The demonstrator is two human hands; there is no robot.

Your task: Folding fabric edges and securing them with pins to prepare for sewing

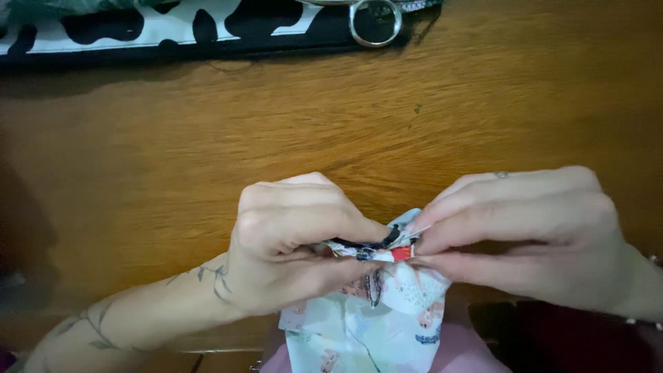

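Item: small folded packet [373, 250], dark print with a red end, pinched between thumb and fingertips of the left hand [293, 238] and the right hand [521, 231], both pressed tight on its opposite ends, fingertips nearly meeting. Judged light, soft and thin; likely to crumple or slip, so best held at the firmer folded edges as now. Directly below the packet: pale printed cloth [376, 321], limp, hanging in folds, touching the packet. Behind the packet: wooden table [345, 124]. Well beyond the packet, at the table's far edge: black-and-white patterned pouch [173, 31] and metal ring [375, 22].
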